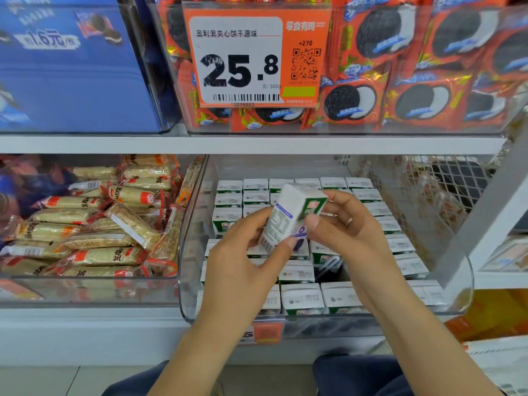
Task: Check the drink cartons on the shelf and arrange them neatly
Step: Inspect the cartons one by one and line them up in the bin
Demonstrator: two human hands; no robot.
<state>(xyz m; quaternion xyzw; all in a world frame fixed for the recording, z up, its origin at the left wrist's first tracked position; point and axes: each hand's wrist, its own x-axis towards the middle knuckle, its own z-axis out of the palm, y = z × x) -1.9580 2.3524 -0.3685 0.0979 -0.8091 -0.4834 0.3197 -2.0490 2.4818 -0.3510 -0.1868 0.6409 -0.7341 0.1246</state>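
Spanning the scene, a white shelf (251, 144) carries clear bins on two levels. On the upper level, red biscuit packets (414, 67) fill the right bin behind an orange price tag (257, 55); a blue box (71, 67) occupies the left bin. On the lower level, the left bin holds sesame snack bars (94, 224) in a loose pile. To its right, a clear bin (188, 252) holds green-and-white drink cartons (303, 298) standing upright in rows, with a dark gap near the front right. Held above these rows, tilted with its top toward the far right, is one drink carton (288, 215). The left hand (243, 258) has its grip closed on the lower end of the carton, thumb on the near face. The right hand (351, 232) has its grip closed on the upper end, thumb against the near side. A ring (349, 221) sits on one right finger.
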